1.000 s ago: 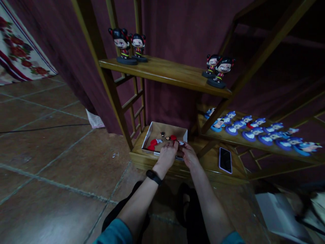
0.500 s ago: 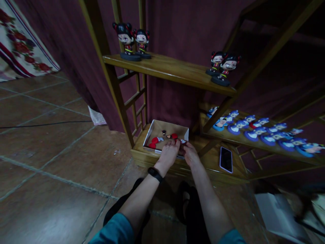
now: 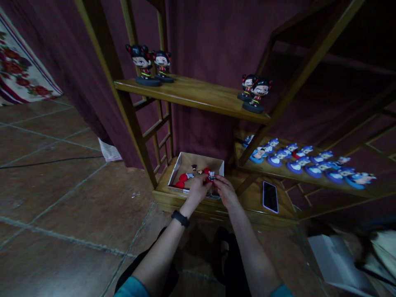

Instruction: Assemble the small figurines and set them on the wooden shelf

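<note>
The person's two hands are meeting over the near right part of the open cardboard box (image 3: 214, 162), and between them a small figurine (image 3: 211, 175) in white, dark and red is standing roughly upright. The left hand (image 3: 197, 190) is pinching it from the left, its grip closed on the figurine's lower part; the right hand (image 3: 225, 190) is doing the same from the right, its grip also closed on it. Whether the figurine is touching the box's bottom cannot be told. Inside the box, toward its left, red and white pieces (image 3: 183, 177) are lying together; nearer its middle, a small dark piece (image 3: 194, 167) is resting. The box itself is sitting on the lower shelf (image 3: 248, 203), where a phone (image 3: 270, 197) is lying to its right, apart from it. Farther right of the box, blue and white figurines (image 3: 298, 164) are standing in rows. Above the box, an upper shelf (image 3: 201, 91) is carrying two pairs of black-haired figurines (image 3: 259, 91), one pair toward each end. Behind the box, a dark purple curtain (image 3: 198, 132) is hanging.
</note>
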Tool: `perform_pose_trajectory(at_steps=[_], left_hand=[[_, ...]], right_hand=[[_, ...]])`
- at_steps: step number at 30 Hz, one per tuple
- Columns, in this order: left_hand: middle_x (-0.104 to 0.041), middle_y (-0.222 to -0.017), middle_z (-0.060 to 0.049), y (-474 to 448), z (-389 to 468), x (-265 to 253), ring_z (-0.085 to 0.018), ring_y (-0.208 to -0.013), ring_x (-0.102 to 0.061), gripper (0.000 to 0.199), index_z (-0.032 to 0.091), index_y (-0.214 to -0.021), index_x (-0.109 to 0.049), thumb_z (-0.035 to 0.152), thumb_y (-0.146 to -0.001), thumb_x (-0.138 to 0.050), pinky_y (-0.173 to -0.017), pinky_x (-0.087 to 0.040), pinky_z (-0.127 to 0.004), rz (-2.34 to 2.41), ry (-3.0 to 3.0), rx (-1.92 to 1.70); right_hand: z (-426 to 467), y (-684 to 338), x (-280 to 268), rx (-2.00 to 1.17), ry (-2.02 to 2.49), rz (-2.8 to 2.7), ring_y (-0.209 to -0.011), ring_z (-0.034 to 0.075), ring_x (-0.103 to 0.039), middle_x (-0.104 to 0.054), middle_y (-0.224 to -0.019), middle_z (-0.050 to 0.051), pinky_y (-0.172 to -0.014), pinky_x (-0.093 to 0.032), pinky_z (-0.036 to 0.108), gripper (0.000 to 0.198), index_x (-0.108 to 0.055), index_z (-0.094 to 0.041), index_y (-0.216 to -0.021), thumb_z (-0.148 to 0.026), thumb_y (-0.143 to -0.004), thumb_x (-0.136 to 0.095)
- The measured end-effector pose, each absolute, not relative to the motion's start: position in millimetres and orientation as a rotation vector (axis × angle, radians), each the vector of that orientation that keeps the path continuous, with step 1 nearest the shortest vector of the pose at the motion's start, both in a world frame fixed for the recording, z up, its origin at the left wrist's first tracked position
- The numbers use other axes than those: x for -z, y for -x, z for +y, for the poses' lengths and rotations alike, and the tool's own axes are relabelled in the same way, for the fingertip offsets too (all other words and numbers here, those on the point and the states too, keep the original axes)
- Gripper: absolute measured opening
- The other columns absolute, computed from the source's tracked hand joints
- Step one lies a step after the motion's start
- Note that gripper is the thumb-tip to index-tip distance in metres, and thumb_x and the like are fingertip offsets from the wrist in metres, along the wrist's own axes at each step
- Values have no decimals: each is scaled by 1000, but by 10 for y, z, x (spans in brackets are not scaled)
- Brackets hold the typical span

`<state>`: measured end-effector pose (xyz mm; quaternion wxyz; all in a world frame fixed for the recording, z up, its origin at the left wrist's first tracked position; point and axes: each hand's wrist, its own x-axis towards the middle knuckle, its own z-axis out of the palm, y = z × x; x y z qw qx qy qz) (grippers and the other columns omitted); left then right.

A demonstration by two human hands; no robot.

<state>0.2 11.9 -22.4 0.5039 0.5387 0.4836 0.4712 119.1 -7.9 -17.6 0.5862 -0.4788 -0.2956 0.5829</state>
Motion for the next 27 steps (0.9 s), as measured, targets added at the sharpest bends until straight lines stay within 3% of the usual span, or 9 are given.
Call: perform_pose_trajectory(at_steps=[6, 10, 27], left_hand=[[-65, -69, -2, -15, 135, 231, -12, -59, -58, 24, 14, -80, -64, 16, -57, -73, -59, -46, -24, 982, -857, -1142], [-64, -69, -3, 55, 101, 184, -12, -58, -59, 23, 13, -77, -63, 22, -59, -73, -55, -47, -24, 922, -690, -1104], [-66, -65, -5, 141, 130, 107, -11, -52, -61, 12, 10, -77, -62, 3, -68, -64, -56, -51, -23, 954, -472, -999]], right_hand=[[-113, -1168, 83, -1376, 1075, -650, -70, 14, -62, -69, -76, 2, -69, -47, 28, 26, -66, -17, -80, -22, -55, -72], [-115, -1177, 78, -1372, 1084, -665, -69, 13, -62, -69, -79, 2, -65, -47, 26, 27, -66, -18, -82, -23, -56, -72], [-87, -1175, 163, -1380, 1098, -677, -65, 12, -62, -70, -81, 3, -59, -47, 24, 28, -65, -17, -86, -25, -59, -71]])
